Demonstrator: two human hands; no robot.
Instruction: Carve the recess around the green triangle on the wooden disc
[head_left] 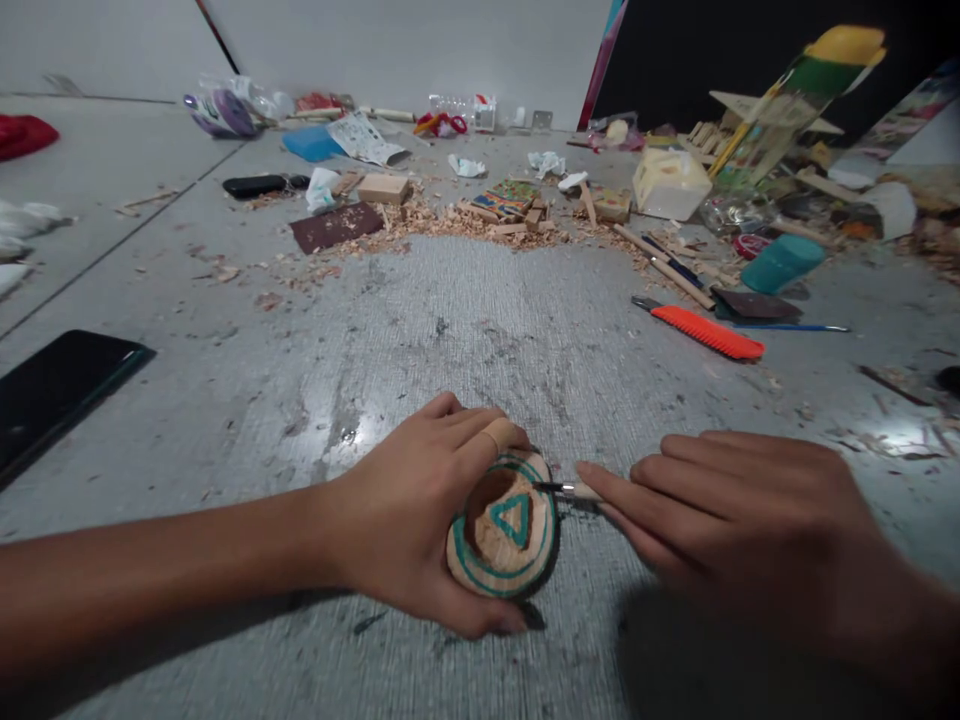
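A round wooden piece (501,566) lies on the grey floor, with a carved hollow, teal rings around its rim and a teal triangle inside. My left hand (427,500) is wrapped round its left side, fingers over the far edge and thumb along the near edge. A band, perhaps a bandage, circles one finger. From the right, my right hand (720,510) pinches a thin paintbrush (574,490) with a silver ferrule and pale handle. Its dark tip is at the right part of the rim; whether it touches cannot be made out.
A black phone (64,385) lies at the left, an orange cutter knife (705,331) at the right. Behind are wood shavings (442,222), brown sandpaper (337,228), a wooden block (383,189), a teal cup-like piece (782,264) and a tilted bottle (814,95) with a yellow top.
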